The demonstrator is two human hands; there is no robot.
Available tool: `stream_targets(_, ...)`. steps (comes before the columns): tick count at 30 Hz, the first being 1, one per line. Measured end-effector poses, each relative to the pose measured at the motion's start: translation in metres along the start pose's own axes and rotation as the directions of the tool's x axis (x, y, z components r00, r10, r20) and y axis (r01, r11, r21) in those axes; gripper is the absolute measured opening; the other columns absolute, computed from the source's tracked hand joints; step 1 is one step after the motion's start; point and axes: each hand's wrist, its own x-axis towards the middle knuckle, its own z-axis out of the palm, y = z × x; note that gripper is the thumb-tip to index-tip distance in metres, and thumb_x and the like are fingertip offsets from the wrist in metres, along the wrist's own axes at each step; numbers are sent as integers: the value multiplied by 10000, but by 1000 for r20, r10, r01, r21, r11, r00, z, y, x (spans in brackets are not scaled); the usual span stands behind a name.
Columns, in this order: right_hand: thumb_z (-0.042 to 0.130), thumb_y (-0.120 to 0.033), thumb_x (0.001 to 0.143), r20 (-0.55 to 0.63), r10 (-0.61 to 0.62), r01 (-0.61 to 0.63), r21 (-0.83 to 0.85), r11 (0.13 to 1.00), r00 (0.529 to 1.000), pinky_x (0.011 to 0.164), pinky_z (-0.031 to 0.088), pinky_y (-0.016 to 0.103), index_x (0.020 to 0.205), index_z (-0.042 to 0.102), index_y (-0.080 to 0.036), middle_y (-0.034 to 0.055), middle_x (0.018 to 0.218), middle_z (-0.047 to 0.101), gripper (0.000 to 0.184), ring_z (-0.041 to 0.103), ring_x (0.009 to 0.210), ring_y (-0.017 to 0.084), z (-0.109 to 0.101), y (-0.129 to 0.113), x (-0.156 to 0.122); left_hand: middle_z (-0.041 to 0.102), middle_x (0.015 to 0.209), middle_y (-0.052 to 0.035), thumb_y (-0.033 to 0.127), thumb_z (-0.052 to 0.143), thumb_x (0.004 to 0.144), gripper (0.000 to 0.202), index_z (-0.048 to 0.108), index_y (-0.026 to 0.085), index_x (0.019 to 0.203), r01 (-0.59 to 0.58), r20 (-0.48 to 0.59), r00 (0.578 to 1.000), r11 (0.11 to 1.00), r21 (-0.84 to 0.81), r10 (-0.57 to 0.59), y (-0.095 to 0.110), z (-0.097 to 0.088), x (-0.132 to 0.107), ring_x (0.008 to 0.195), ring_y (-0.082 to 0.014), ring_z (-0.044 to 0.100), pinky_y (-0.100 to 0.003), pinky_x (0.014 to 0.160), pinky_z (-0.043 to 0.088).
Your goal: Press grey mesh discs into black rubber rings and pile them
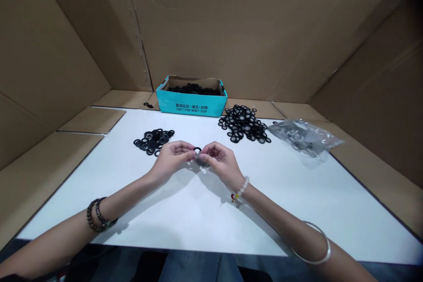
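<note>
My left hand (175,157) pinches a black rubber ring (197,149) between thumb and fingertips. Close against it, my right hand (222,161) has its thumb and forefinger closed at the ring's near edge on what looks like a small grey disc (198,155), partly hidden by the fingers. Small grey pieces (202,164) lie on the table just under both hands. Beside my left hand is a loose pile of black rings (152,140) with open centres. Farther right, a larger heap of black rings with grey centres (243,123) spreads out.
A turquoise box (191,103) full of black rings stands at the back of the white table (264,202). On the right lies a clear plastic bag (304,136) with grey pieces inside. A few rings (148,105) sit behind left. Cardboard walls (231,31) surround the table.
</note>
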Motion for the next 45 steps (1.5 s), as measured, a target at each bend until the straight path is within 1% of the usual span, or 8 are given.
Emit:
stream_targets(5, 714, -400, 680, -34, 25, -23, 63, 998, 999, 574, 450, 261, 796, 558, -184, -6, 663, 583, 290, 539, 595, 124, 1, 2, 0, 703, 684, -33, 258, 802, 580, 254, 651, 122, 732, 51, 19, 999, 996, -70, -50, -1, 4, -6, 624, -138, 645, -237, 607, 512)
stream_targets(12, 575, -401, 817, 125, -19, 37, -139, 990, 992, 628, 453, 281, 775, 563, -175, 23, 721, 591, 231, 542, 662, 139, -3, 2, -2, 683, 693, -32, 275, 750, 664, 194, 663, 118, 739, 23, 99, 995, 1000, -16, -21, -8, 2, -4, 666, -136, 640, -234, 646, 504)
stream_targets(16, 537, -359, 844, 80, -41, 53, -155, 986, 996, 640, 455, 285, 778, 544, -170, 30, 727, 580, 200, 542, 676, 142, 2, 3, -6, 661, 753, -36, 298, 679, 742, 182, 635, 124, 773, -34, 161, 987, 999, 22, 30, -14, 5, -6, 742, -151, 640, -261, 714, 497)
stream_targets(21, 519, -295, 855, 43, -129, 135, -270, 953, 991, 639, 447, 283, 769, 539, -170, 39, 733, 581, 153, 542, 688, 150, 6, 0, -11, 649, 767, -22, 253, 644, 764, 111, 633, 142, 770, -184, 13, 983, 970, 157, 185, -17, 7, -13, 760, -144, 614, -244, 717, 472)
stream_targets(26, 524, -228, 848, 52, -233, 236, -354, 905, 971, 613, 432, 272, 746, 540, -171, 36, 711, 588, 118, 521, 647, 137, 5, -7, -12, 673, 759, -15, 234, 645, 766, 78, 648, 156, 770, -241, -51, 965, 949, 205, 256, -17, 7, -18, 753, -148, 629, -242, 711, 483)
stream_targets(31, 534, -196, 842, 88, -262, 276, -385, 881, 961, 600, 428, 260, 737, 550, -169, 28, 692, 592, 110, 518, 628, 128, 4, -9, -14, 690, 737, -12, 228, 656, 763, 68, 673, 164, 750, -248, -75, 959, 940, 233, 272, -17, 6, -21, 720, -145, 639, -239, 698, 494)
stream_targets(37, 530, -193, 845, 20, -253, 244, -351, 904, 967, 597, 427, 259, 743, 556, -167, 24, 693, 583, 109, 518, 631, 126, 5, -9, -16, 700, 735, -19, 253, 688, 741, 94, 683, 159, 745, -205, -84, 971, 962, 181, 223, -15, 9, -21, 707, -147, 646, -238, 684, 504)
stream_targets(45, 541, -201, 841, 92, -208, 227, -353, 907, 974, 607, 435, 254, 751, 572, -170, 24, 707, 602, 100, 523, 632, 121, 3, -13, -16, 705, 709, -13, 223, 694, 723, 61, 690, 162, 724, -199, -79, 974, 970, 142, 211, -15, 8, -21, 684, -141, 648, -230, 671, 507)
